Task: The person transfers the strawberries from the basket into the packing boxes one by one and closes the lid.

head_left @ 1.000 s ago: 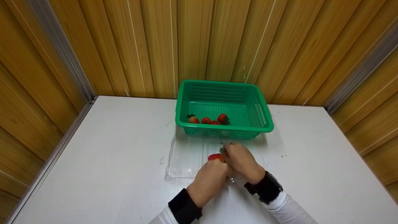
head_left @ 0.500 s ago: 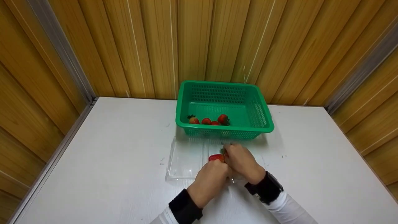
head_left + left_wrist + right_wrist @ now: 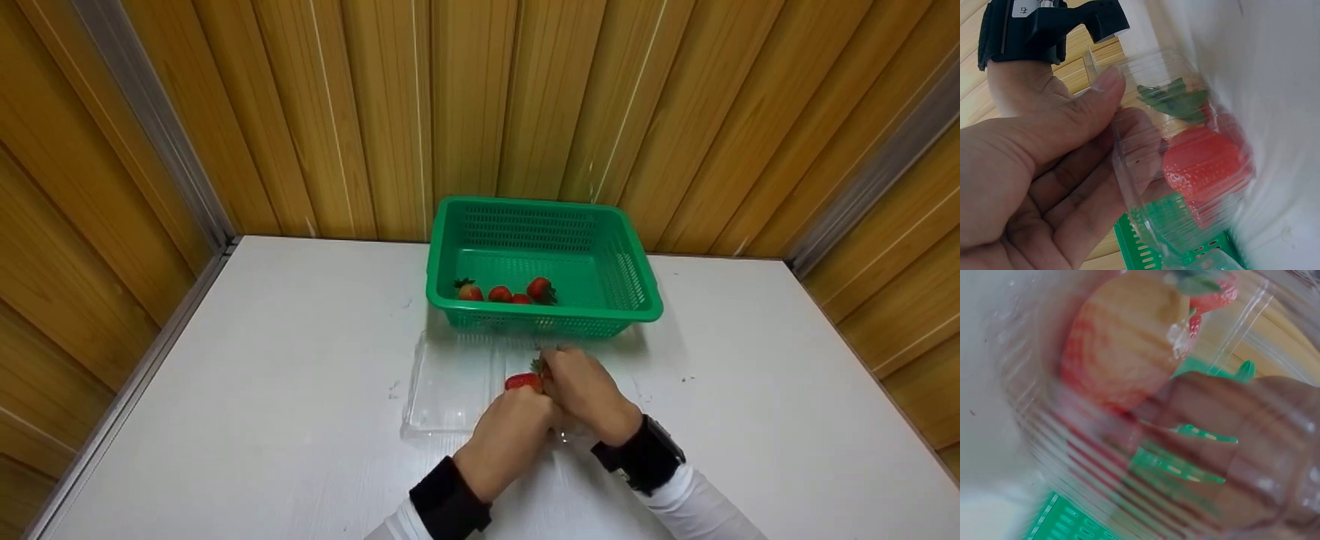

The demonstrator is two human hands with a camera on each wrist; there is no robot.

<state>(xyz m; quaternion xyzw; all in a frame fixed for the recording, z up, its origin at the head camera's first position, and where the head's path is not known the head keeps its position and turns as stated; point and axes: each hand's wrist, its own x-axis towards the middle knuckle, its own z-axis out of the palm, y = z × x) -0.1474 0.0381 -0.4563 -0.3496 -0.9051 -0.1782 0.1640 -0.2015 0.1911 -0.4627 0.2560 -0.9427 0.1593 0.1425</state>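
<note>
A clear plastic clamshell box (image 3: 454, 394) lies opened out on the white table in the head view. My left hand (image 3: 510, 431) pinches the near rim of its right half, thumb on the outside and fingers behind the wall, as the left wrist view shows. Inside that half are red strawberries (image 3: 1207, 157) with green leaves, seen through the plastic. My right hand (image 3: 589, 394) reaches into the same half, its fingers curled against a pale-and-red strawberry (image 3: 1123, 343). The hands partly cover the box and its fruit; plastic and blur veil the right fingertips.
Just behind the box stands a green plastic basket (image 3: 544, 313), with several strawberries (image 3: 540, 289) along its near side. Yellow wood-look panels (image 3: 465, 112) enclose the white table (image 3: 285, 360) at the back and sides.
The whole head view has shifted very slightly. Both hands, the box and the strawberries keep practically the same positions relative to one another.
</note>
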